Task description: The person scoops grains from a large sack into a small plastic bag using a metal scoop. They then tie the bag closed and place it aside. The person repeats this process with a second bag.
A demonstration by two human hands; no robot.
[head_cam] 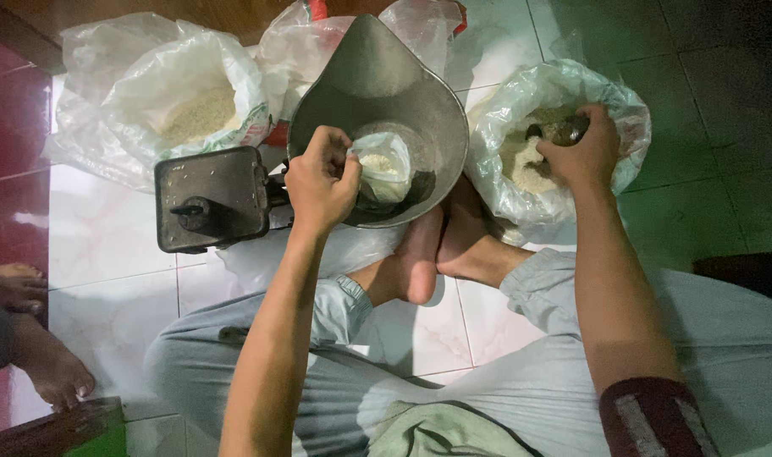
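A small clear bag [384,169], part-filled with white grain, is held upright in the scale pan [420,110]. Its mouth is pinched open by the left hand [320,179], fingers closed on the rim. The pan belongs to a dark metal scale [210,199] set on the tiled floor [115,296].

The right hand [582,151] is sunk into the right sack [564,144], curled tight around a dark scoop [564,131] that rests in the grain; how full the scoop is cannot be told.

Step judged in hand: grain is being scooped for weighing into the bag. The next move would call for a level carry from sack to pan and a tip into the narrow mouth, with the bag kept open and steady.

Behind the scale a second open sack [195,101] of grain is noted. Crossed bare feet [437,250] lie under the pan. Another person's foot [52,368] is seen at the left edge.
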